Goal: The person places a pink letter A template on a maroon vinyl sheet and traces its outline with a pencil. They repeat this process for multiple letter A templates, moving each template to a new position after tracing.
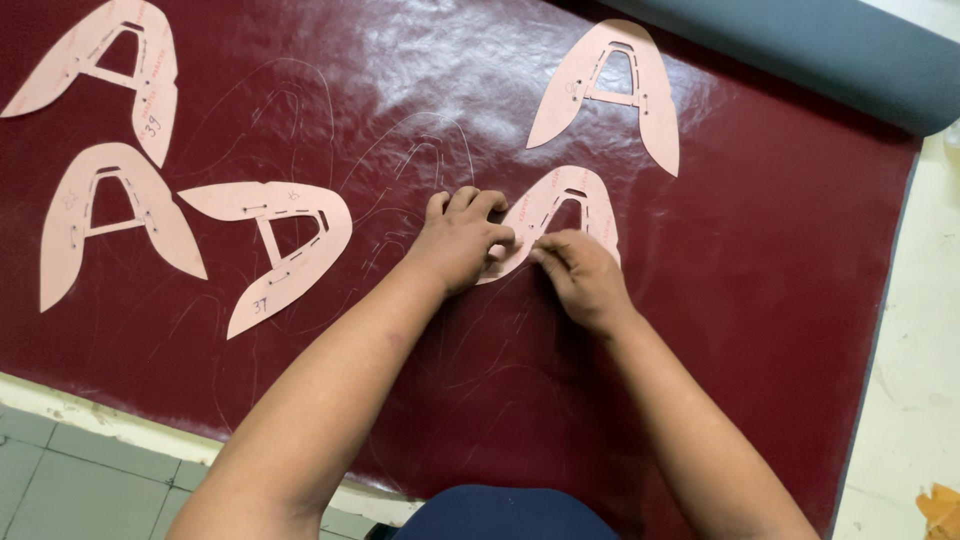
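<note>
Pink template (590, 205), partly hidden under both hands, pen unclear

- The left hand (462, 238) lies knuckles up on a glossy dark red leather sheet (760, 250), its fingers (497, 238) pressing the left edge of a pale pink arch-shaped card pattern (555, 205)
- The right hand (583, 275) touches the same pattern's lower edge, fingers (545, 255) pinched together
- Four more pink card patterns lie flat on the sheet: one (640, 100) just above the hands, three at left (150, 75), (65, 225), (300, 245)
- Faint traced outlines (420, 150) mark the leather between them
- A grey roll (850, 50) lies across the top right corner
- The sheet covers a cream desk (920, 380)
</note>
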Demonstrator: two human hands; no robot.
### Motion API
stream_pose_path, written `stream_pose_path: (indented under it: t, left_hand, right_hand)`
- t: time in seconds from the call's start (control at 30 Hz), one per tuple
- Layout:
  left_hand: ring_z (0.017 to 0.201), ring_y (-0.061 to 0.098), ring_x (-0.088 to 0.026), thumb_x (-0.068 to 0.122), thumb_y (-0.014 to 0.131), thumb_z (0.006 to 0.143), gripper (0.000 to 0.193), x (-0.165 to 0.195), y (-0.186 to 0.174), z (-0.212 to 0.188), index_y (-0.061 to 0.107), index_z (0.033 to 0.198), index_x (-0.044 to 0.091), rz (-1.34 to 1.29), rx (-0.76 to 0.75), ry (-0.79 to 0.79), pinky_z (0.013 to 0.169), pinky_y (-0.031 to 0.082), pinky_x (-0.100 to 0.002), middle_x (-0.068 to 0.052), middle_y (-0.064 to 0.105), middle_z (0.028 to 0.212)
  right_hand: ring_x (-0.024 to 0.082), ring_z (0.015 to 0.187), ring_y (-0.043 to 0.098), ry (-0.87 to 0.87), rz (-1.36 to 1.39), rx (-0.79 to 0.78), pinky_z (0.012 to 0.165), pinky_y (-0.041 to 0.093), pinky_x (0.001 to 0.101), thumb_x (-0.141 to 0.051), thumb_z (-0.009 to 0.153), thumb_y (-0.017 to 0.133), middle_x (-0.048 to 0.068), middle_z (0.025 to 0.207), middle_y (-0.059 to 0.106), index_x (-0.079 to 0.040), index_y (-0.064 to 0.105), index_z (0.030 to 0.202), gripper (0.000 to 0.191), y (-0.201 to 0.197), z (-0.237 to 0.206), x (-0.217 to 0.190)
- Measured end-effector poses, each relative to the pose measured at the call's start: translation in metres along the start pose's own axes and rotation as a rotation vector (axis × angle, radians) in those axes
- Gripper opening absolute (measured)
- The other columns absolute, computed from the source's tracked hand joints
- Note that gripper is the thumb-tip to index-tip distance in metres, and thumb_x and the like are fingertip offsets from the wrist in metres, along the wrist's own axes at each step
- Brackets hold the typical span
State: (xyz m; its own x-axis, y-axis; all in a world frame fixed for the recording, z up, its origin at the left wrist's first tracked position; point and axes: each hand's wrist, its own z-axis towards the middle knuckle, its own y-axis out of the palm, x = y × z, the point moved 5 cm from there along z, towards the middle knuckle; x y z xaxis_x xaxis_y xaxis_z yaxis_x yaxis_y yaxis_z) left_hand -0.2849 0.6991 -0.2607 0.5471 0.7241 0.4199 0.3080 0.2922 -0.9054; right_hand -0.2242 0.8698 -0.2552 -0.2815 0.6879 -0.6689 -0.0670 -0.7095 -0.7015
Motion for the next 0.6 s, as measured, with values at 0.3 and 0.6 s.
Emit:
stream_pose_path:
  t: [0.3, 0.6]
  left_hand:
    - [0.142, 0.035, -0.026, 0.026, 0.083, 0.074, 0.032, -0.006, 0.005, -0.001, 0.077, 0.105, 0.033, -0.014, -0.023, -0.020, 0.118, 0.019, -0.058, 0.002, 0.049, 0.145]
    - [0.143, 0.034, -0.027, 0.026, 0.082, 0.073, 0.034, -0.009, 0.007, -0.001, 0.077, 0.106, 0.034, -0.020, 0.000, -0.011, 0.117, 0.018, -0.061, 0.001, 0.048, 0.146]
  right_hand:
    - [0.020, 0.089, 0.075, 0.004, 0.226, -0.073, 0.080, 0.059, 0.0301, -0.012, 0.092, 0.075, 0.007, 0.101, 0.076, -0.007, 0.074, 0.106, 0.014, 0.034, -0.013, -0.024]
    - [0.018, 0.089, 0.073, -0.032, 0.217, -0.082, 0.081, 0.056, 0.0294, -0.012, 0.089, 0.078, 0.005, 0.099, 0.079, -0.010, 0.078, 0.103, 0.014, 0.050, -0.017, -0.028]
